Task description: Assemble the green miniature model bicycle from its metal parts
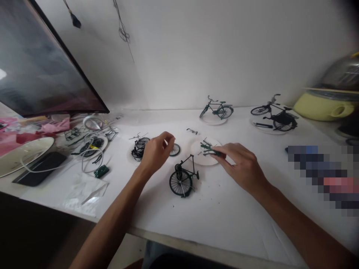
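My right hand (242,164) pinches a dark green model bicycle part (209,149) above a round white plate (193,158); its exact kind is hard to make out. My left hand (157,151) is raised, thumb and fingers drawn together, and whatever they hold, if anything, does not show. Just beyond its fingertips lies a loose small wheel (175,150). A partly built model bicycle (182,179), a frame with one wheel, lies between my hands near the front. A silver handlebar (192,131) lies behind the plate.
Two model bicycles, one green (216,108) and one black (276,114), stand at the back. Black bicycle parts (138,149) lie left of centre. At left are a cable (50,170), a white bowl (28,153) and a monitor (50,56). A yellow pot (319,106) stands right.
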Tool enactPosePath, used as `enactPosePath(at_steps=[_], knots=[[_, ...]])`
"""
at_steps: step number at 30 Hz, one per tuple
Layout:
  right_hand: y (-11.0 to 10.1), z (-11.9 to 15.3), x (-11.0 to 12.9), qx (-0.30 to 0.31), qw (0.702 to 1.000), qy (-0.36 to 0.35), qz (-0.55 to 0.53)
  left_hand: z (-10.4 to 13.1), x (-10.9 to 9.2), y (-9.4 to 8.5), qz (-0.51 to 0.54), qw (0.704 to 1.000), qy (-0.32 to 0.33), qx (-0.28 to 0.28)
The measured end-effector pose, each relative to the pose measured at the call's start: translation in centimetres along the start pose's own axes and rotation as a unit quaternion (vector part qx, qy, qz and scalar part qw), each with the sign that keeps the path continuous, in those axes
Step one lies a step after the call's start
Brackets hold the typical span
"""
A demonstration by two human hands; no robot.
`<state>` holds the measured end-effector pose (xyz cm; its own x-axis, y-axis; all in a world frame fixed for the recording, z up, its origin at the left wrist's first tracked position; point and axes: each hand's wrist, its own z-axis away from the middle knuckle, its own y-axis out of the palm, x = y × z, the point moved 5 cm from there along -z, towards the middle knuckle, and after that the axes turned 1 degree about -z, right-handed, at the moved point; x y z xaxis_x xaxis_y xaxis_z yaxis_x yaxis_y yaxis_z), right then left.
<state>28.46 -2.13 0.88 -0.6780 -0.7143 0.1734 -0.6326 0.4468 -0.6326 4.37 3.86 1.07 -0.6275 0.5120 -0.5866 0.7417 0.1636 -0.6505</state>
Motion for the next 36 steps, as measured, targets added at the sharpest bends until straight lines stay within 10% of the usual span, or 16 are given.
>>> enactPosePath(at_steps=[6, 15, 20, 36], knots=[[-0.1, 0.3, -1.2, 0.000, 1.000, 0.028, 0.008, -0.1, 1.2, 0.8, -0.026, 0.999, 0.011, 0.030], [0.2, -0.1, 0.5, 0.015, 1.000, -0.010, 0.005, 2.4, -7.1, 2.4, 0.050, 0.988, 0.117, 0.083], [0.6, -0.4, 2.5, 0.024, 0.998, -0.055, -0.008, 2.7, -6.5, 3.5, 0.092, 0.988, 0.041, 0.116], [0.1, -0.5, 1.9, -0.013, 0.999, -0.002, -0.030, 2.4, -5.7, 3.2, 0.032, 0.989, 0.134, 0.049]])
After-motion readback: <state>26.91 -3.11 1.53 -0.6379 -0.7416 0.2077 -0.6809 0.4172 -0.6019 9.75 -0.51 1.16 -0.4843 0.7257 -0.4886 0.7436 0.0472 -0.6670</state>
